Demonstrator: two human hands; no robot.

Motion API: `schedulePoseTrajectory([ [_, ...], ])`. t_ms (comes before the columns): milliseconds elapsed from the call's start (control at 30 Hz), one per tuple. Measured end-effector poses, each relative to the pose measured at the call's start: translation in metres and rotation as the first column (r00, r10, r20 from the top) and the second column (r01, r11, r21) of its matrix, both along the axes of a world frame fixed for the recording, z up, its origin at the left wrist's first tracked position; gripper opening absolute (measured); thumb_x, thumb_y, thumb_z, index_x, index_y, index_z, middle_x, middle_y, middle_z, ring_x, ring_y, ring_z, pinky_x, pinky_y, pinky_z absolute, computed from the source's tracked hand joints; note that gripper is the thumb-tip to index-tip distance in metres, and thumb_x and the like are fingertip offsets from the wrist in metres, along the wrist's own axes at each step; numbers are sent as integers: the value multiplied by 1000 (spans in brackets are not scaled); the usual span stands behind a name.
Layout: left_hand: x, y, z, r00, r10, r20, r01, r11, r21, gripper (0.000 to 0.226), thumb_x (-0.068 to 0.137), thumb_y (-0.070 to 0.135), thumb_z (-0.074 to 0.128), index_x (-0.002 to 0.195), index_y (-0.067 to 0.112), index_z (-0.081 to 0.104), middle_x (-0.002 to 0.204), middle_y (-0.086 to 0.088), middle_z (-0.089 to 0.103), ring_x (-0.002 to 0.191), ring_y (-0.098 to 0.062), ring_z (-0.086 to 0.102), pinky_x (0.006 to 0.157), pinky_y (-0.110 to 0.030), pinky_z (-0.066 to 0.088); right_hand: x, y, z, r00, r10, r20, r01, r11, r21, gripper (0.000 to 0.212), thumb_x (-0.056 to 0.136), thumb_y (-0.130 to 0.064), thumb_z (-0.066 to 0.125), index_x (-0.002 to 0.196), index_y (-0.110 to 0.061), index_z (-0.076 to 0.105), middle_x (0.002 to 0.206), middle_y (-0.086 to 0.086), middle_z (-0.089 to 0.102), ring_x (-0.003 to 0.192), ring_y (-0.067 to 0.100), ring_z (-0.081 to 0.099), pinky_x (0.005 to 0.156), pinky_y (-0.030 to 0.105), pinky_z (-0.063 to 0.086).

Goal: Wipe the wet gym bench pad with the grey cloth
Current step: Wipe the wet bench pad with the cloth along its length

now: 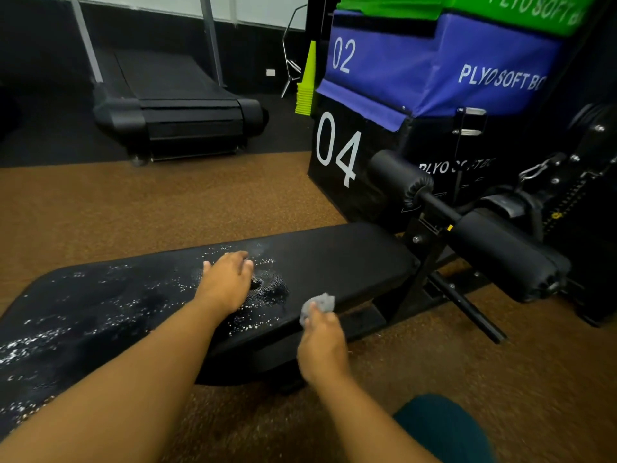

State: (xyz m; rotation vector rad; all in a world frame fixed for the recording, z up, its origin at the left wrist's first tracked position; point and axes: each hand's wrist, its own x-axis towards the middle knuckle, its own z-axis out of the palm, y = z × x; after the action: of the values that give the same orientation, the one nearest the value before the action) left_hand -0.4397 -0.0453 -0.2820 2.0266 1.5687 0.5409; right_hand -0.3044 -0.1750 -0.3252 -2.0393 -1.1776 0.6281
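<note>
Water droplets are being shown all over the black bench pad (334, 262), mostly on its left and middle stretch, with a bigger wet patch (272, 289) sitting right next to the left hand (227, 282). That left hand is being laid flat on the pad near the middle, palm down, fingers (238, 259) stretched out and relaxed, nothing being held in it.

The grey cloth (319, 305) is being kept scrunched into a small wad at the near edge of the pad, just right of the wet patch. It's being pinched by the right hand (322, 345), whose fingers are curled around the lower part of it; the cloth looks to be touching or hovering right at the pad's edge, hard to say which.

The right end of the pad is looking dry and is being carried on a black metal frame (430, 262) with two foam roller pads (500, 248) sticking out past it. Behind that, soft plyo boxes are being stacked: a black one marked 04 (337, 148), a blue one marked 02 (384, 61) on top, and a green one (467, 8) above that. A stack of yellow-green cones (309, 88) is being kept beside the boxes, and a black treadmill (180, 111) is being parked further back on the dark floor. Brown speckled flooring (167, 202) is lying under the bench.
</note>
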Motion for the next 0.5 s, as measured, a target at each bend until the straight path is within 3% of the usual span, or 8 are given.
schedulePoseTrajectory([
  [100,1,-4,1,999,-18,36,18,1000,-6,40,100,28,36,136,13,46,142,-9,48,134,-26,41,120,-44,5,-9,-9,3,987,155,-50,-155,988,2,32,100,-24,38,121,-17,61,109,-1,57,96,11,54,87,12,37],
  [167,1,-6,3,995,-65,81,62,997,38,37,99,26,41,133,15,51,139,-8,51,129,-24,46,116,-39,22,1,-14,17,932,248,-263,-256,967,4,29,98,-17,45,116,-26,66,115,-2,65,104,11,60,92,13,41],
  [200,0,-8,5,988,-91,128,85,995,56,34,98,25,44,129,17,55,136,-5,53,126,-22,48,112,-34,29,4,-19,27,850,252,-462,-255,965,57,29,99,-15,45,113,-26,67,115,1,68,105,13,63,96,21,46],
  [267,-1,-13,14,952,-125,278,125,992,20,27,97,25,49,120,25,62,131,2,56,122,-17,51,104,-29,35,13,-27,45,597,219,-772,-183,974,135,28,100,-15,42,115,-15,65,112,11,69,104,22,64,95,33,50],
  [333,-3,-21,27,874,-136,467,233,960,-155,23,96,34,50,110,31,67,123,10,62,117,-11,54,103,-33,38,18,-33,59,443,204,-873,-168,975,143,31,101,-18,39,119,-11,63,115,17,66,107,29,61,97,41,49],
  [433,-11,-33,47,762,-194,618,519,754,-403,45,82,55,55,113,25,68,117,6,68,112,-14,61,97,-35,45,17,-36,71,359,202,-911,-151,976,157,33,101,-20,38,123,-10,59,120,18,63,112,32,59,101,46,45],
  [500,-18,-38,53,728,-282,625,635,621,-459,57,76,51,67,120,15,63,118,-3,68,108,-19,64,88,-31,49,15,-37,78,358,179,-916,-111,983,148,33,102,-22,37,125,-10,57,122,18,63,115,34,59,102,49,45],
])
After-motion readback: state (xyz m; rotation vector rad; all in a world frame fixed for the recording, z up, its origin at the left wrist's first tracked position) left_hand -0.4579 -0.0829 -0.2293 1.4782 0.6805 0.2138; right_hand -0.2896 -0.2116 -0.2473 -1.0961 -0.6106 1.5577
